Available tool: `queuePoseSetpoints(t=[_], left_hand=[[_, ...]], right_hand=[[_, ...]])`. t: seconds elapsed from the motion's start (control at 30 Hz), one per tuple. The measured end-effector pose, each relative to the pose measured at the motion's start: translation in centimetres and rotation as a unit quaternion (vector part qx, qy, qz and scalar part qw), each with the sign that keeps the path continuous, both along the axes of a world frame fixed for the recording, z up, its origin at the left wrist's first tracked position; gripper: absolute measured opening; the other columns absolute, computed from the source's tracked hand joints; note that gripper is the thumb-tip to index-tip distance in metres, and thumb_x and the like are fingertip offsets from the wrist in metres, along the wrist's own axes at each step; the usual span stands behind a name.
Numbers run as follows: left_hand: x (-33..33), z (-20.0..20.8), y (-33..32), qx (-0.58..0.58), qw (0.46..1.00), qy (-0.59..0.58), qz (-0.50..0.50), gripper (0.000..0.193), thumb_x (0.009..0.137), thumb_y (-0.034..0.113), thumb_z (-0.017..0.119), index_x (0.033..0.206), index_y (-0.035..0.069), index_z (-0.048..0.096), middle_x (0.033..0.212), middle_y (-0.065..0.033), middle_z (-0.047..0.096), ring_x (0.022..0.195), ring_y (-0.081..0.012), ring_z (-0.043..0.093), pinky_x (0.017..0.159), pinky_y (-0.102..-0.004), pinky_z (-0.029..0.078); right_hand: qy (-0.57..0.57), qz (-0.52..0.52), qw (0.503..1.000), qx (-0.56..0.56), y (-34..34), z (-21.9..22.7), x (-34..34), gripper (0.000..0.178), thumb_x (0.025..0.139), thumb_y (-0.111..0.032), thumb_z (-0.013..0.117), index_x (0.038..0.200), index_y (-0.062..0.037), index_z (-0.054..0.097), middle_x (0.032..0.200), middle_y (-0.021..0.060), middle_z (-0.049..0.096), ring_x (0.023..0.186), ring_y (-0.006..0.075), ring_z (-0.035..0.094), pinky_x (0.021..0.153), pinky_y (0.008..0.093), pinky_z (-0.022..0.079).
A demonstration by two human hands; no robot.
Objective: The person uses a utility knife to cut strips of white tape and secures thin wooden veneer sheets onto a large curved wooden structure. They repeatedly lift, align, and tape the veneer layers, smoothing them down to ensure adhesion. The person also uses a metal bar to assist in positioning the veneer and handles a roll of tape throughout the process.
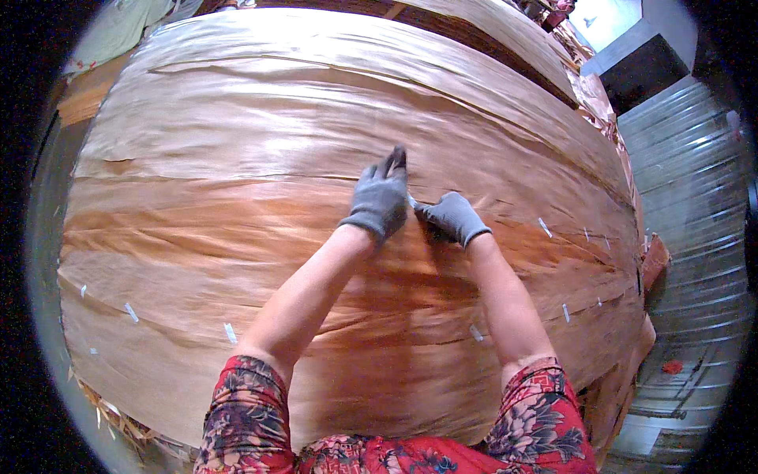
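Observation:
A wide stack of thin brown wood veneer sheets [237, 142] lies in front of me, its top sheet rippled and split along the grain. My left hand [379, 201], in a grey glove, rests on the veneer with fingers stretched away from me; their dark tips are slightly blurred. Just to its right, my right hand [455, 217] wears a matching glove. Its fingers are curled, and a small pale bit shows at their tip beside a seam; I cannot make out what it is. Short white tape strips [230, 332] cross the seams nearer to me.
More tape strips [545, 227] dot the right side. Another veneer stack [505, 39] stands beyond the far edge. Torn veneer scraps [118, 419] hang at the near left corner. Right of the stack lies a ribbed, shiny grey surface [691, 221] with a small red thing [672, 367] on it.

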State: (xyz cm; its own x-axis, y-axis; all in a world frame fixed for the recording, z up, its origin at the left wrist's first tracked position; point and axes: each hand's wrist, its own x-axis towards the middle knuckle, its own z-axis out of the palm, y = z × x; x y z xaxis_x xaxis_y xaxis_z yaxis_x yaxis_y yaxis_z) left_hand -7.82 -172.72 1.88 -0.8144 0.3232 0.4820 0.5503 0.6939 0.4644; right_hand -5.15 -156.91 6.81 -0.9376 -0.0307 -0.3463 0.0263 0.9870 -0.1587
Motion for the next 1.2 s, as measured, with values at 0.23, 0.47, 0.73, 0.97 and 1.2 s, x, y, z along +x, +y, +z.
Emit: queuePoseSetpoints(t=[0.23,0.47,0.73,0.97,1.2], left_hand=[[-1.9,-0.8,5.9,-0.1,0.993,-0.059,-0.01,0.082,0.082,0.049,0.05,0.144,0.011,0.012,0.146,-0.0173,0.019,0.137,-0.0319,0.011,0.109,-0.0492,0.006],[-1.5,0.7,5.3,-0.131,0.988,-0.078,-0.022,0.091,0.079,0.054,0.054,0.144,0.009,0.009,0.147,-0.0192,0.016,0.137,-0.0337,0.009,0.109,-0.0475,0.008],[14.1,3.1,-10.9,-0.067,0.998,0.005,0.014,0.088,0.077,0.034,0.064,0.141,0.002,0.015,0.146,-0.0181,0.017,0.135,-0.0363,0.014,0.11,-0.0432,0.016],[22.0,2.0,-24.7,-0.258,0.95,-0.101,0.143,0.076,0.083,0.045,0.048,0.139,0.0,0.024,0.146,-0.0166,0.019,0.136,-0.0337,0.014,0.111,-0.0434,0.009],[22.2,1.4,-25.7,-0.222,0.964,-0.079,0.12,0.074,0.081,0.049,0.048,0.136,0.001,0.033,0.144,-0.0178,0.026,0.134,-0.0323,0.02,0.11,-0.0461,0.012]], right_hand=[[0.005,-0.123,0.975,-0.187,0.9,-1.4,2.7,0.033,0.075,-0.034,0.054,0.079,-0.0037,0.065,0.085,0.0222,0.062,0.086,0.0383,0.059,0.077,0.0434,0.047],[0.187,-0.022,0.943,-0.276,-7.7,1.8,14.9,0.013,0.08,-0.022,0.052,0.075,-0.0101,0.053,0.069,0.0204,0.058,0.065,0.0422,0.056,0.055,0.0498,0.045],[-0.048,-0.274,0.768,-0.577,-6.0,2.5,24.5,0.024,0.089,-0.027,0.057,0.09,-0.0031,0.06,0.062,-0.0005,0.053,0.05,0.0067,0.05,0.045,0.0199,0.04],[0.042,-0.218,0.771,-0.597,-7.5,-2.3,25.5,0.017,0.09,-0.014,0.049,0.078,-0.0049,0.055,0.062,0.0026,0.053,0.046,0.008,0.047,0.04,0.0195,0.037],[0.017,-0.312,0.703,-0.638,-8.9,-0.8,24.8,0.021,0.092,-0.023,0.05,0.08,-0.0061,0.056,0.061,0.0007,0.054,0.049,0.0075,0.049,0.044,0.0204,0.039]])
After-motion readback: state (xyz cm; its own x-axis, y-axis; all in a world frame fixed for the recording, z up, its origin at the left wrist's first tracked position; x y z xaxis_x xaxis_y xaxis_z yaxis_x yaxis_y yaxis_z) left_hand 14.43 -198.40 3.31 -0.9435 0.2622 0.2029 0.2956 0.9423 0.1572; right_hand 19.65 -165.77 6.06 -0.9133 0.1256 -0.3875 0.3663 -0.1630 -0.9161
